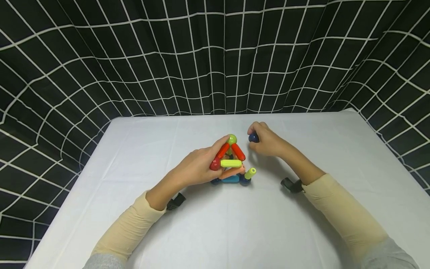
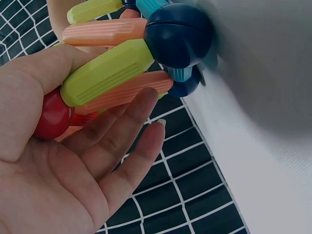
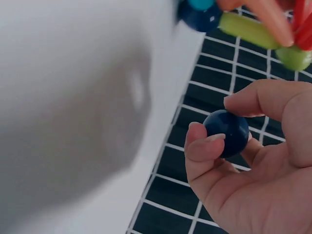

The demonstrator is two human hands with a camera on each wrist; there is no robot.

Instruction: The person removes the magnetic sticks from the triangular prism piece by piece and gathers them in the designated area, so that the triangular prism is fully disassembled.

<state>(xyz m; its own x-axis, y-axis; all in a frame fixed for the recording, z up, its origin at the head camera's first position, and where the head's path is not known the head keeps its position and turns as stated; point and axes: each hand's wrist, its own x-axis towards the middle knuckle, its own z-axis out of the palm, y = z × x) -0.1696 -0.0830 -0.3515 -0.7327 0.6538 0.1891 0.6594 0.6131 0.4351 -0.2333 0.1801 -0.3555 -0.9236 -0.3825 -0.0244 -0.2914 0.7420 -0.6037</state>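
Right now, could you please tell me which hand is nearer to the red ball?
Left. The left hand touches the red ball; the right hand is away to the ball's right, holding a blue ball.

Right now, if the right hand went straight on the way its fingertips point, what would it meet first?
Probably the light green ball, to the left of the right hand in the head view; depth is unclear, so it might miss.

Backdrop: A black curtain (image 1: pixel 215 56) ruled with white grid lines hangs behind the tabletop (image 1: pixel 215 224) and wraps along both sides, folds bending the squares.
Surface: White and faintly creased, the tabletop stretches before us toward the curtain's foot.
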